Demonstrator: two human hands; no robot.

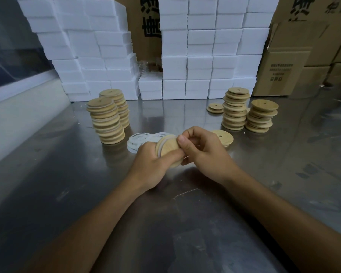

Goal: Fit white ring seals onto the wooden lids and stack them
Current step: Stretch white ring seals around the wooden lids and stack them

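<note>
Both hands hold one wooden lid [168,150] tilted on edge above the steel table. My left hand [150,164] grips it from below with the thumb across its face. My right hand [201,148] pinches its right rim, where a white ring seal [159,146] wraps the lid's stepped edge. A pile of loose white ring seals [138,141] lies just behind my left hand. Two stacks of lids with seals [106,121] stand at the left. Two stacks of bare lids [234,109] stand at the right. A single lid [223,136] lies behind my right hand.
The steel table [67,184] reaches a wall of white foam boxes [205,56] at the back. Brown cartons [303,56] stand at the right rear. A small pair of lids [216,107] lies left of the right stacks. A grey ledge [18,107] runs along the left.
</note>
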